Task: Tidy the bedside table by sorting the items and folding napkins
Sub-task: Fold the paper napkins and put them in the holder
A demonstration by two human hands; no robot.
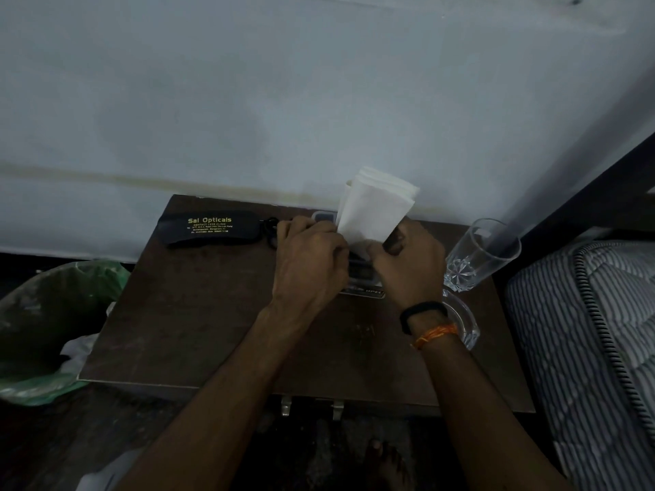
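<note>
A bin (46, 313) with a thin green plastic bag stands left of the brown wooden desk (198, 313). A long black soft case (212, 228) with gold letters lies flat at the back, its long side going left to right. The left hand (308, 264) and right hand (407, 264) both pinch the bottom of the white paper napkins (372, 210). The folded stack stands up and leans right. A clear glass (478, 256) stands just right of the hands, near the striped bed (584, 331).
</note>
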